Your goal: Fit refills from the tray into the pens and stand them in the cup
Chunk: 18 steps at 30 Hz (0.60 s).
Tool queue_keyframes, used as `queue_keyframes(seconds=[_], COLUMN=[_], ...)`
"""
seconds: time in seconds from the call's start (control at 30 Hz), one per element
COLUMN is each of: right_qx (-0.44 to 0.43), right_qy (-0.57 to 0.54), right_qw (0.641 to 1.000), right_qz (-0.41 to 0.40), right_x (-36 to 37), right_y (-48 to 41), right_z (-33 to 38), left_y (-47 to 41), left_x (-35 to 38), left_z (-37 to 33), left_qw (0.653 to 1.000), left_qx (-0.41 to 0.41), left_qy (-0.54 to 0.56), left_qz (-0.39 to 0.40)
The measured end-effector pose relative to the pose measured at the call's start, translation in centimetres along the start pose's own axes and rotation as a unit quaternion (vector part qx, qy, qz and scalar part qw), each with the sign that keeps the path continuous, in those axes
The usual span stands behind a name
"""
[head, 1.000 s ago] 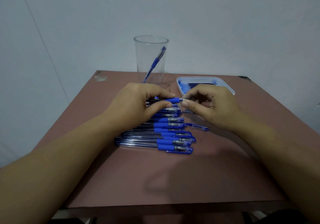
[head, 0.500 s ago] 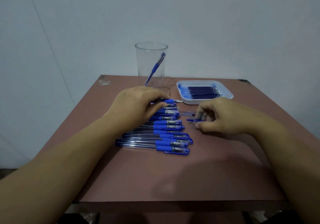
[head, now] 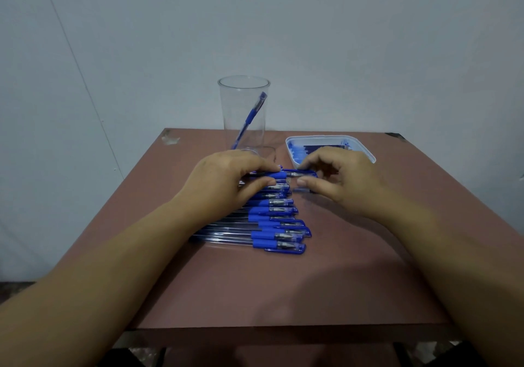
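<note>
My left hand [head: 226,180] grips a blue pen [head: 276,175] by its rubber grip, just above the far end of a row of several blue pens [head: 272,222] lying on the table. My right hand [head: 340,180] pinches a blue cap [head: 304,173] that sits over the held pen's tip. Behind my left hand, a clear plastic cup [head: 243,105] stands with one pen [head: 251,117] leaning inside it. To its right is a white tray [head: 367,152] of dark blue refills [head: 300,151], partly hidden by my right hand.
The brown table [head: 255,290] has its front edge close to me and a chipped far left corner [head: 170,139]. A pale wall rises right behind the cup and tray.
My right hand dropped to the table right of the pens, picked up a blue cap, and came back to the tip of the pen in my left hand. The view tilted slightly.
</note>
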State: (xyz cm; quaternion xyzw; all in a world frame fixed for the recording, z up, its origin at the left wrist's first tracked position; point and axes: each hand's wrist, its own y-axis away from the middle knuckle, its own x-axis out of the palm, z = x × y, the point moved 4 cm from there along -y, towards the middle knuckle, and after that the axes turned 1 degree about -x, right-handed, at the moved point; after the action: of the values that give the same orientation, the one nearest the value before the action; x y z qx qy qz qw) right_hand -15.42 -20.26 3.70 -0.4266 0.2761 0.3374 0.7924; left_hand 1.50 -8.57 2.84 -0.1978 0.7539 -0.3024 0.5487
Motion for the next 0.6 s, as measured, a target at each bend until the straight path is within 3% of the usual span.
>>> queue_keyframes(seconds=[0.27,0.43,0.6], right_qx=[0.054,0.072,0.147], right_qy=[-0.124,-0.163,-0.357], right_qw=[0.990,0.983,0.919], right_qz=[-0.031,-0.033,-0.079], right_x=[1.3,1.5,1.6], right_y=[0.2,0.3,-1.4], right_z=[0.6,1.1,1.9], left_y=[0.5,0.5,-0.8], left_x=[0.1,0.0,-1.0], left_z=[-0.2,-0.2,0.0], left_qw=[0.998,0.998,0.994], left_qx=[0.047,0.036,-0.044], left_qy=[-0.006,0.011,0.047], left_qz=[-0.046,-0.052,-0.087])
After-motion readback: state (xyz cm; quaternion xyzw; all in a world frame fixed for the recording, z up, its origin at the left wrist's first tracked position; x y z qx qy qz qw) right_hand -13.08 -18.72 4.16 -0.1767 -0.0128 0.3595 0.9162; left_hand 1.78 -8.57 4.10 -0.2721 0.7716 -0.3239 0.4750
